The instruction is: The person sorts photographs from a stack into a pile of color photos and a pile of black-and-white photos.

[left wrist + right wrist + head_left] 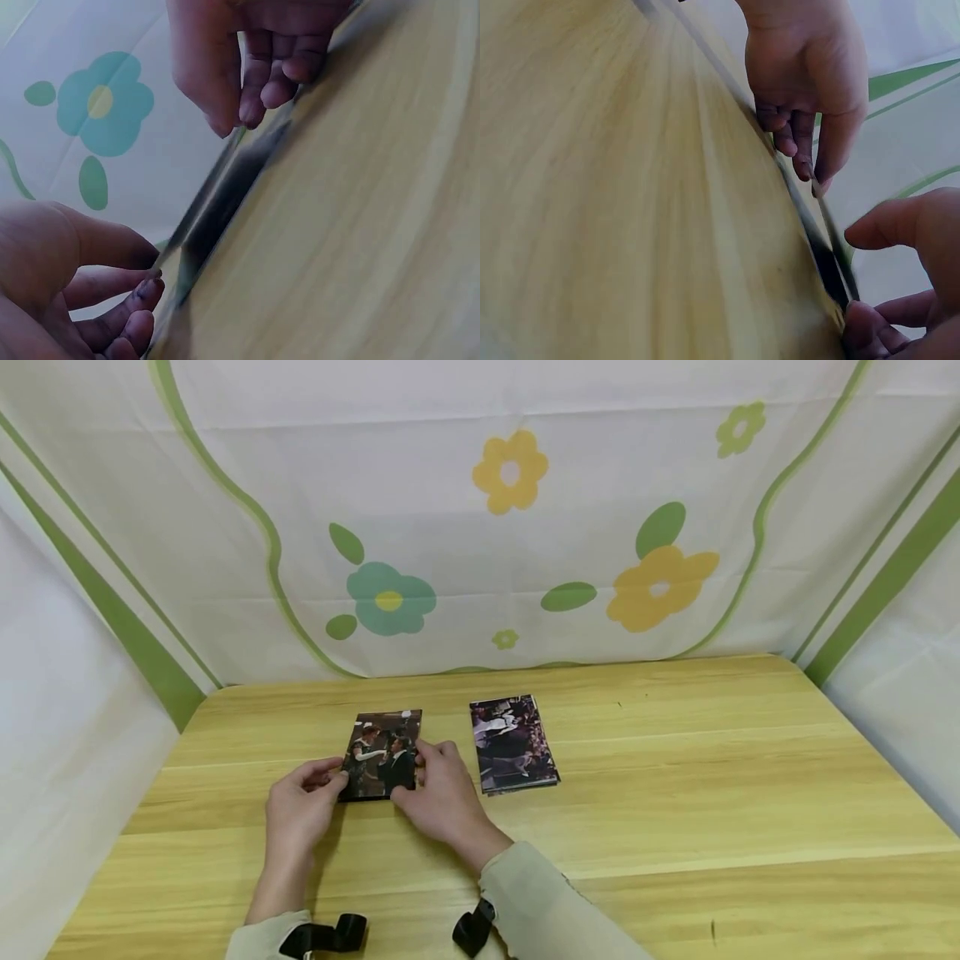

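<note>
Wooden worktop (697, 777): carries one photo (381, 756) left of the middle and a photo pile (517, 747) to its right, both towards the far edge; the two are apart.
Photo: its near end faces the person, a dark picture with two figures upward. Both wrist views show its near edge over a dark layer, with a narrow gap between; whether that layer is more photos or only shadow, I cannot tell.
Left hand (297, 810): its fingers are grasping the photo at the near left corner, thumb on the upper face.
Right hand (447, 795): its fingers are grasping the photo at the near right corner, forefinger reaching along the right side; how firmly they press, I cannot tell.
Why both sides: a grip at each corner probably keeps so thin a sheet level and square, and leaves most of the picture uncovered.
Photo pile: slightly uneven at its near end, its top picture turned sideways. Lying apart, it likely leaves room for the right hand.
In the way: the right hand and forearm fill part of the space between photo and pile, and the thumbs hide the near corners.
Around: a flowered cloth wall (457, 535) bounds the far side; black straps (351, 932) hang by pale sleeves (558, 914) at the near side.
</note>
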Available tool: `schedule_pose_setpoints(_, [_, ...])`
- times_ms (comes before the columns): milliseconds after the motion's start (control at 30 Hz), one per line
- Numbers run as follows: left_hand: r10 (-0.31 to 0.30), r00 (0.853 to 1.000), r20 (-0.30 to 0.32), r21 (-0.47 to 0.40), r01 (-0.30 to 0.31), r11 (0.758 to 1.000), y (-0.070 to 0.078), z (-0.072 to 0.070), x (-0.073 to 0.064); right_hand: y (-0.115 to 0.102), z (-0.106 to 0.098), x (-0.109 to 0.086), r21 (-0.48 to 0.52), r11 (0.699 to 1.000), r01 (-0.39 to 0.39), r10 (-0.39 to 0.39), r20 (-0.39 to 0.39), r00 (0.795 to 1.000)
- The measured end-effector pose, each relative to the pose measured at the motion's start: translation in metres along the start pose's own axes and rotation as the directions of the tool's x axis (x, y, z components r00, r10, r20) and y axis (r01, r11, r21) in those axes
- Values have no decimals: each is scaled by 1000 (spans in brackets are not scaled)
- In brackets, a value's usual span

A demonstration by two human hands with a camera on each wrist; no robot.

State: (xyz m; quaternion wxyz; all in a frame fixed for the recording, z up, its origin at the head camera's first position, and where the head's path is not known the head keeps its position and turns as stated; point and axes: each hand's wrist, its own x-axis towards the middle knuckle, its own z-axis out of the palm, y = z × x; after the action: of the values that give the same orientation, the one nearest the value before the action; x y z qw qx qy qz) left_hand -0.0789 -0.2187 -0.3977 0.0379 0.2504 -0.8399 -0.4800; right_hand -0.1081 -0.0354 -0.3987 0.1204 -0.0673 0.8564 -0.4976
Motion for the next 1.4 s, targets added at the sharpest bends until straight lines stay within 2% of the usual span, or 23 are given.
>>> schedule_pose_setpoints(200, [34, 999, -24, 28, -33, 999, -1, 4, 1, 0, 1, 0, -58, 998, 12, -12, -3, 1000])
schedule_pose_setpoints(533, [92, 994, -56, 74, -88, 993, -2, 5, 2, 4, 2, 1, -65, 997, 41, -41, -4, 999])
schedule_pose_setpoints(767, [111, 991, -69, 77, -105, 991, -2, 8, 5, 7, 3, 1, -48, 998, 45, -45, -11, 999])
schedule_pose_setpoints(900, [99, 994, -49, 60, -96, 994, -1, 8, 6, 11, -2, -2, -2, 999, 32, -32, -23, 999])
schedule_pose_setpoints(1033, [74, 996, -42, 28, -73, 997, 2, 8, 5, 15, -16, -9, 59, 996, 72, -70, -33, 997])
schedule_pose_setpoints(1167, [67, 996, -55, -12, -68, 998, 8, 9, 4, 19, -42, -17, 82, 989, 121, -118, -30, 993])
schedule_pose_setpoints(1300, [69, 996, -56, -52, -72, 996, 17, 10, 0, 28, -73, -21, 63, 990, 127, -123, -65, 990])
schedule_pose_setpoints(1400, [74, 997, -12, -98, -75, 992, 26, 12, -5, 39, -98, -22, 63, 993, 100, -92, -120, 989])
